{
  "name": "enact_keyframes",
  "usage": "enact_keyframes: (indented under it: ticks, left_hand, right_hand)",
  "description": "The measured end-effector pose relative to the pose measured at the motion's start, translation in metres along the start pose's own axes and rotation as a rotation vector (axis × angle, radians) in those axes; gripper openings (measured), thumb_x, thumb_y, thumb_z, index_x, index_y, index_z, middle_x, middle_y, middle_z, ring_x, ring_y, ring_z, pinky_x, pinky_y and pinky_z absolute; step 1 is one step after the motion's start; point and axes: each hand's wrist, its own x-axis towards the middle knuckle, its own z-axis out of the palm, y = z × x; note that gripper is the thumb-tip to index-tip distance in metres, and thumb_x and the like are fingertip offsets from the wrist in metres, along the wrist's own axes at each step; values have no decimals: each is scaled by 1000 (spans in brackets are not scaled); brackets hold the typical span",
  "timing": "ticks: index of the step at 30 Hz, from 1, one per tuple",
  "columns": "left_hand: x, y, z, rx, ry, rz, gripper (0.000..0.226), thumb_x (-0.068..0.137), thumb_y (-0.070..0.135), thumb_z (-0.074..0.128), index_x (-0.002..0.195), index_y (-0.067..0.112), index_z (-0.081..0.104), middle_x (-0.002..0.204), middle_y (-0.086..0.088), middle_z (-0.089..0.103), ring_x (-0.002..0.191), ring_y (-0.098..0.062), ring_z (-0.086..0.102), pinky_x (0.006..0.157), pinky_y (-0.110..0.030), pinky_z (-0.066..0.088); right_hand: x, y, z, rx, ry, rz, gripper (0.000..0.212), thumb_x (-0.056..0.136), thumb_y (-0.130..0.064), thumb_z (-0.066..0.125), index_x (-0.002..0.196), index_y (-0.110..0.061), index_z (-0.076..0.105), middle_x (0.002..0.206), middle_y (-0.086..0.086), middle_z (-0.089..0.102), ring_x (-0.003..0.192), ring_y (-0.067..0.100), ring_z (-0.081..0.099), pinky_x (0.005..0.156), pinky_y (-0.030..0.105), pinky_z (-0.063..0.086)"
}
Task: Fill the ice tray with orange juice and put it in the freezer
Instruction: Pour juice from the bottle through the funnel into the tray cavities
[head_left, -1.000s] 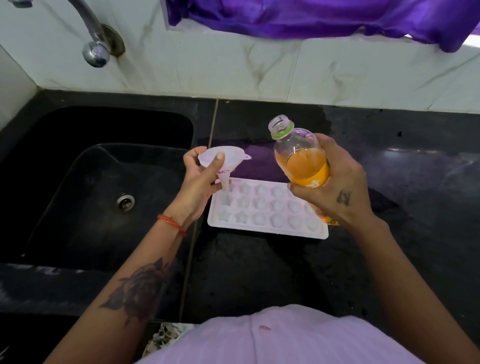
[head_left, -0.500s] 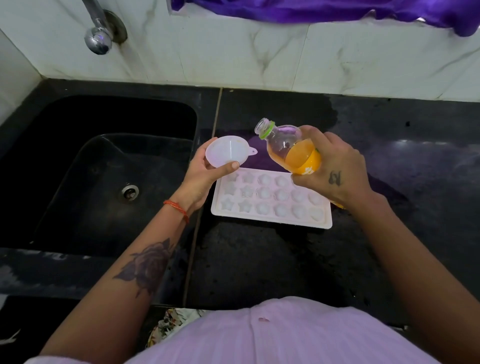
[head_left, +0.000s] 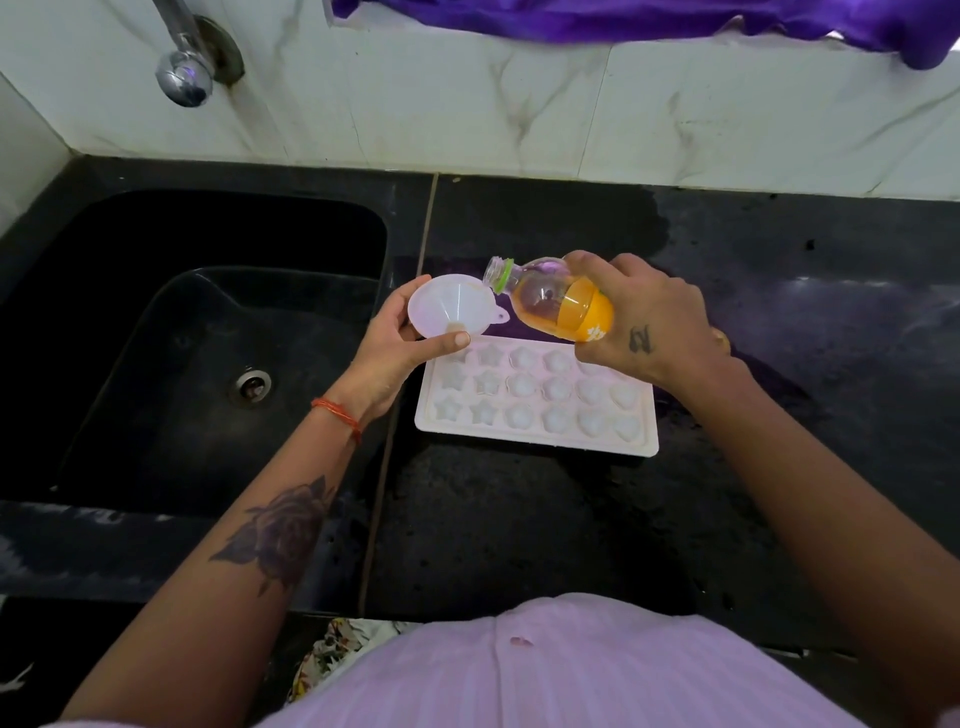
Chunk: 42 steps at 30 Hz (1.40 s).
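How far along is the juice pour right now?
Done: the bottle is uncapped, and the ice tray lies on the counter. In hand: left hand holds the funnel over the tray's corner; right hand tips the bottle toward it. Left: the moulds look unfilled; freezer step untouched.

tray (head_left: 535, 439) white | juice (head_left: 584, 314) orange; funnel (head_left: 449, 306) white | counter (head_left: 519, 519) black | cloth (head_left: 623, 21) purple

hands (head_left: 387, 345): 2 | funnel (head_left: 451, 307): 1 | bottle (head_left: 548, 300): 1 | ice tray (head_left: 535, 439): 1
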Motion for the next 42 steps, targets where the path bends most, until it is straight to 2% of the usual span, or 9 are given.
enact_keyframes:
  ticks: [4,8,12,17,21,31,42]
  left_hand:
    - [1,2,-2,-13,-3,-2,79,64,12,82,132,26,44,122,6,54,111,-14,56,81,-26,57]
    - [0,6,-5,-42,-37,-3,79,53,22,84,123,29,47,118,6,58,108,-12,59,74,-21,56]
    - [0,8,-8,-53,-68,-12,76,51,21,84,118,31,50,115,8,61,104,-9,62,73,-22,56]
    - [0,8,-11,-58,-125,-13,74,55,16,82,122,27,51,115,5,63,105,-9,65,74,-24,56]
    - [0,11,-13,-64,-124,-15,78,56,16,81,127,23,48,117,3,62,108,-12,63,76,-26,57]
    - [1,15,-14,-54,-139,-21,72,60,12,78,125,25,49,115,5,63,105,-9,65,73,-25,56]
    - [-2,18,-15,-52,-133,-16,75,59,14,78,128,22,48,112,8,64,103,-6,66,74,-25,57]
  right_hand:
    - [2,-1,0,-43,0,-22,82,66,-43,76,135,-34,32,112,6,55,91,26,56,66,29,33]
    - [5,-2,-2,-79,-15,-34,81,68,-43,75,136,-35,30,113,7,55,92,26,56,67,28,32]
    - [9,-3,-4,-104,-26,-43,81,70,-43,74,138,-34,30,116,8,54,95,27,56,68,28,32]
    - [13,-4,-4,-128,-38,-69,82,71,-43,74,138,-33,29,117,9,53,97,27,56,69,29,33]
    - [14,-4,-4,-148,-31,-82,81,71,-43,74,138,-33,30,118,9,54,96,28,56,69,29,32]
    - [18,-8,-8,-164,-48,-104,80,73,-42,73,140,-33,28,119,11,52,98,29,56,69,29,33]
    - [12,-8,-6,-6,-52,-56,82,68,-44,75,137,-33,32,115,7,56,98,27,55,72,30,36]
